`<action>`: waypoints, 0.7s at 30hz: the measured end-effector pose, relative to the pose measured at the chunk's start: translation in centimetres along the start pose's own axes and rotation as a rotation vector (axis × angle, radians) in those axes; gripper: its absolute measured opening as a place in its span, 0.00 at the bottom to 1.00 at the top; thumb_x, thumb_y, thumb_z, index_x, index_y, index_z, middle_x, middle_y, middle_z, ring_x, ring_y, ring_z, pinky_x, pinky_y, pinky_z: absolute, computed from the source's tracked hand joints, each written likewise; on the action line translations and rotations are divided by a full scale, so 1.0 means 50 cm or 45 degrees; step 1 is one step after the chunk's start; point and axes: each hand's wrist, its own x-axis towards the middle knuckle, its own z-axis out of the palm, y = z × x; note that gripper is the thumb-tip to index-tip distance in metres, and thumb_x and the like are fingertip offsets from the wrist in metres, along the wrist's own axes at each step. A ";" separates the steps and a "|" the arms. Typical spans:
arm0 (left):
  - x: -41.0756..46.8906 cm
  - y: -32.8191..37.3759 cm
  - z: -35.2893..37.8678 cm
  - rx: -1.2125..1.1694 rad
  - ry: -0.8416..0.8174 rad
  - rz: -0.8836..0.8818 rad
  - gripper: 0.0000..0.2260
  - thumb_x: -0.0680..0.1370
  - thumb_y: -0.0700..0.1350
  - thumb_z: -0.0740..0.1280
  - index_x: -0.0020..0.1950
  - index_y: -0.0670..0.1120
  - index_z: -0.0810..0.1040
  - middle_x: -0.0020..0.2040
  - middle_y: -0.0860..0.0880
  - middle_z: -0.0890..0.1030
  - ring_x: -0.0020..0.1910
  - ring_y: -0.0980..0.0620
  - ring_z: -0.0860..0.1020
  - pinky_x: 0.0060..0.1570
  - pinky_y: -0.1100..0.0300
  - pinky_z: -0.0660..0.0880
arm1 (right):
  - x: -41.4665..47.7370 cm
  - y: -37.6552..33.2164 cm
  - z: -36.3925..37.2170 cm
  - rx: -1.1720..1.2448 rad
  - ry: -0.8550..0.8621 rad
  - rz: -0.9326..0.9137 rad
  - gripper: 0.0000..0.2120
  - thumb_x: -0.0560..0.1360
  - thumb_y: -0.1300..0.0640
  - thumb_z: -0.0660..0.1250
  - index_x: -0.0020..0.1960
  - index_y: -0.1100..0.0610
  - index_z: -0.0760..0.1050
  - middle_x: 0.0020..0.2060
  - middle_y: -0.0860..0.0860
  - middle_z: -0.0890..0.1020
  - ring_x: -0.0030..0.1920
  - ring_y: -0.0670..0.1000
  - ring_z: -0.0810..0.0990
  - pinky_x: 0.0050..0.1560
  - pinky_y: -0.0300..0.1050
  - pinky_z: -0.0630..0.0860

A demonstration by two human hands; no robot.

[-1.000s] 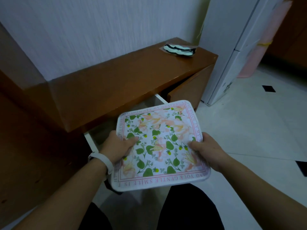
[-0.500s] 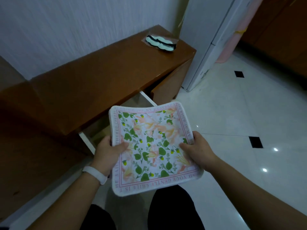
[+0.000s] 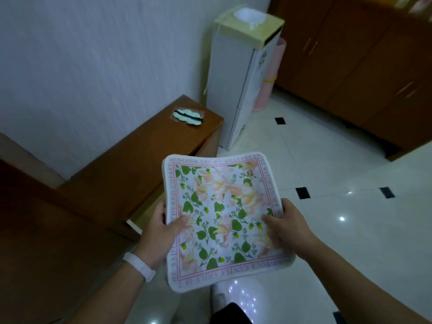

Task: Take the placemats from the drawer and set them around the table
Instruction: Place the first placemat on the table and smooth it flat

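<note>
I hold a stack of square floral placemats [image 3: 222, 206], white with green leaves, pink flowers and a pink lettered border, level in front of me over the floor. My left hand [image 3: 163, 230] grips the stack's left edge with the thumb on top. My right hand [image 3: 285, 228] grips its right edge, thumb on top too. The open drawer [image 3: 142, 218] shows as a pale sliver under the brown wooden cabinet [image 3: 140, 160], to the left of the mats. No dining table is in view.
A small packaged item [image 3: 188, 116] lies on the cabinet's far end. A tall white appliance [image 3: 240, 85] stands by the wall, a pink roll [image 3: 268, 78] behind it. Brown wooden cupboards [image 3: 362, 66] line the right. The floor [image 3: 350, 218] is glossy white tile with black insets.
My view has swung right and risen away from the cabinet. The placemats, held in both hands, have come away from the drawer and now hang over the tiled floor.
</note>
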 end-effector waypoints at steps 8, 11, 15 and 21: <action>-0.120 0.129 0.050 -0.032 -0.374 0.028 0.17 0.77 0.35 0.68 0.64 0.48 0.74 0.57 0.44 0.83 0.53 0.41 0.83 0.53 0.37 0.78 | -0.251 -0.028 -0.121 0.220 0.329 0.087 0.10 0.72 0.61 0.70 0.52 0.54 0.76 0.43 0.50 0.85 0.40 0.52 0.85 0.41 0.51 0.84; -0.155 0.155 0.088 -0.011 -0.491 0.041 0.17 0.77 0.34 0.67 0.64 0.48 0.74 0.57 0.43 0.83 0.52 0.40 0.83 0.52 0.37 0.78 | -0.333 -0.010 -0.155 0.307 0.442 0.123 0.09 0.72 0.62 0.69 0.52 0.55 0.76 0.41 0.53 0.84 0.37 0.54 0.85 0.35 0.49 0.82; -0.207 0.171 0.165 0.019 -0.618 0.083 0.20 0.76 0.32 0.67 0.66 0.46 0.73 0.57 0.41 0.83 0.52 0.39 0.83 0.51 0.40 0.79 | -0.424 0.033 -0.212 0.404 0.599 0.161 0.09 0.72 0.62 0.69 0.51 0.54 0.76 0.43 0.52 0.85 0.39 0.54 0.85 0.35 0.49 0.82; -0.282 0.170 0.323 0.039 -0.849 0.045 0.19 0.76 0.31 0.66 0.64 0.46 0.74 0.57 0.38 0.82 0.54 0.34 0.81 0.55 0.34 0.76 | -0.542 0.134 -0.323 0.528 0.806 0.208 0.09 0.72 0.61 0.70 0.51 0.51 0.76 0.44 0.52 0.85 0.39 0.53 0.85 0.35 0.46 0.80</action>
